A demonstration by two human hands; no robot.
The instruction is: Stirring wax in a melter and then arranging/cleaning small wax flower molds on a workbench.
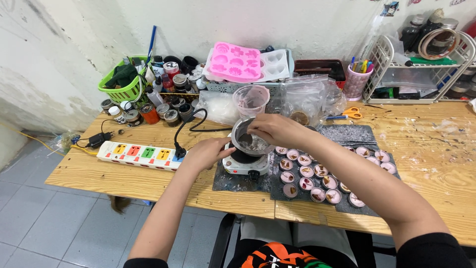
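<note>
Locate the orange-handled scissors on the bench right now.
In the head view the orange-handled scissors lie flat on the wooden table, right of centre, just in front of the pink pen cup and left of the white wire rack.

Bright even daylight, soft faint shadows, sharp centre, wide-angle bending at edges.

A home craft workshop: paint jars (148, 113), silicone moulds (235, 62) and a hotplate (245, 163) crowd the wooden table (426, 164).
</note>
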